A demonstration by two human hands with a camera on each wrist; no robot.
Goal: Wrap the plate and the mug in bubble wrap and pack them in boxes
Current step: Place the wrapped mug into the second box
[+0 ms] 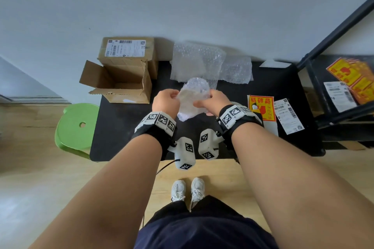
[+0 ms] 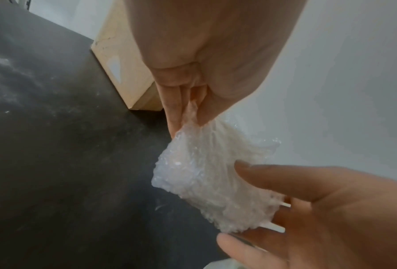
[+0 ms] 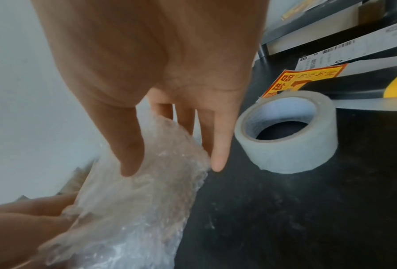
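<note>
While the left hand [image 1: 166, 100] pinched one end of the bubble-wrapped bundle [image 1: 192, 99], the right hand [image 1: 212, 101] gripped the other above the surface [image 1: 121, 127].

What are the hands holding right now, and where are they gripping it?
A bubble-wrapped bundle, held above the table. The left hand pinches the wrap's gathered left edge; the right hand grips its right side, thumb on top.

Open box [image 1: 119, 82] at bench [image 1: 125, 127] left, sealed box [image 1: 129, 50] behind; bubble wrap sheets [image 1: 202, 62] centre-back; tape roll [image 3: 287, 134] and labels [image 1: 263, 107] right.
</note>
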